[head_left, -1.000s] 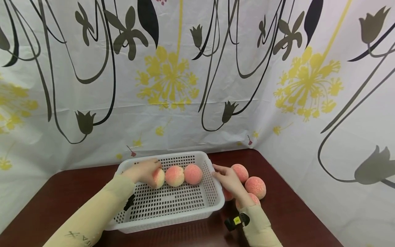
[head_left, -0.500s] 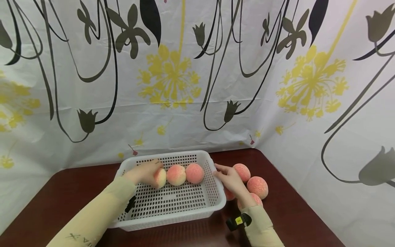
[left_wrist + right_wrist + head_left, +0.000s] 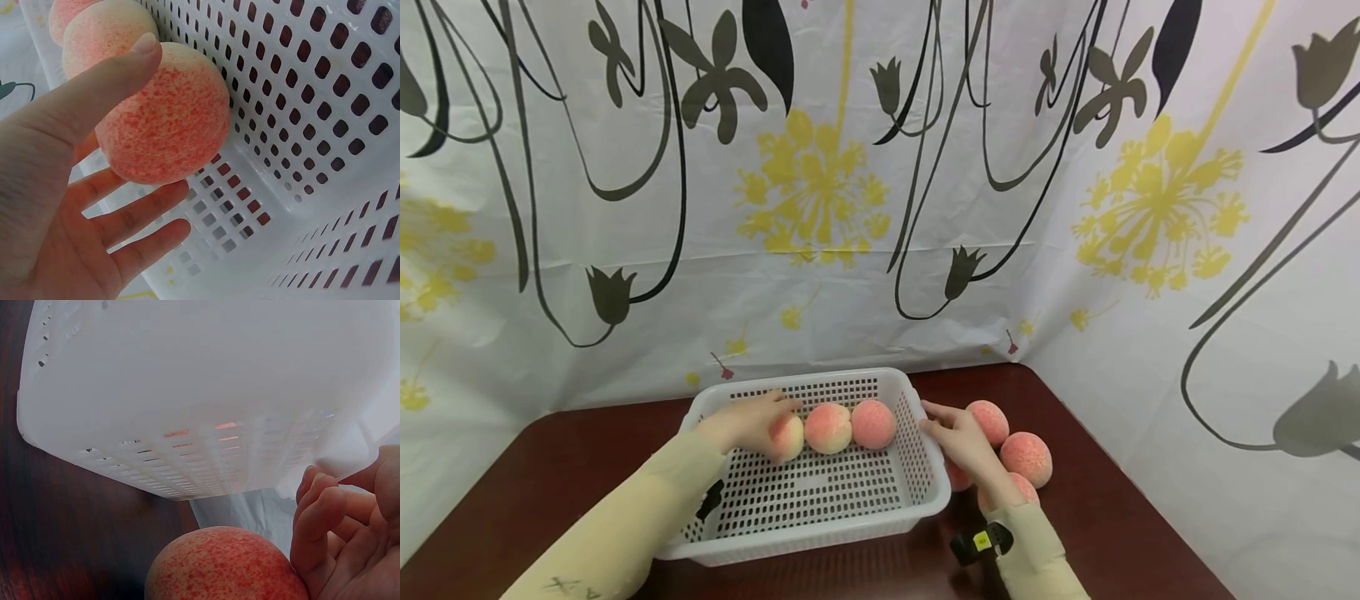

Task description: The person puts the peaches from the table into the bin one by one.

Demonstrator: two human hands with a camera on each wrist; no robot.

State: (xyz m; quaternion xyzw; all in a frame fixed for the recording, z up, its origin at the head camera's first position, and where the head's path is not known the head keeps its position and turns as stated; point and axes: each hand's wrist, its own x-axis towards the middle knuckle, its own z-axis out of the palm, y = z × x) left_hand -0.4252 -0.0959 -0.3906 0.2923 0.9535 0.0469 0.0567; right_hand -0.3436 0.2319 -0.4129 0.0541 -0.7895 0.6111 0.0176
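A white perforated plastic basket (image 3: pixel 812 535) stands on the table with a row of three peaches inside. My left hand (image 3: pixel 747 423) holds the leftmost peach (image 3: pixel 790 438), its thumb across one side in the left wrist view and its other fingers spread around the far side. Beside it sit a middle peach (image 3: pixel 828 428) and a right peach (image 3: pixel 873 424). My right hand (image 3: pixel 961 435) pinches the rim on the basket's right side. In the right wrist view its fingers (image 3: pixel 322 515) are curled, just beyond a nearby peach (image 3: pixel 225 565).
Several more peaches lie right of the basket, among them one at the back (image 3: pixel 988 422) and one farther right (image 3: pixel 1027 458); my right forearm partly covers others. The dark red table (image 3: pixel 1105 533) meets a patterned white cloth (image 3: pixel 820 317) behind and at the right.
The left fingers have shifted slightly over the leftmost peach, exposing a little more of it. The right hand keeps its place on the basket, and the view has tilted slightly.
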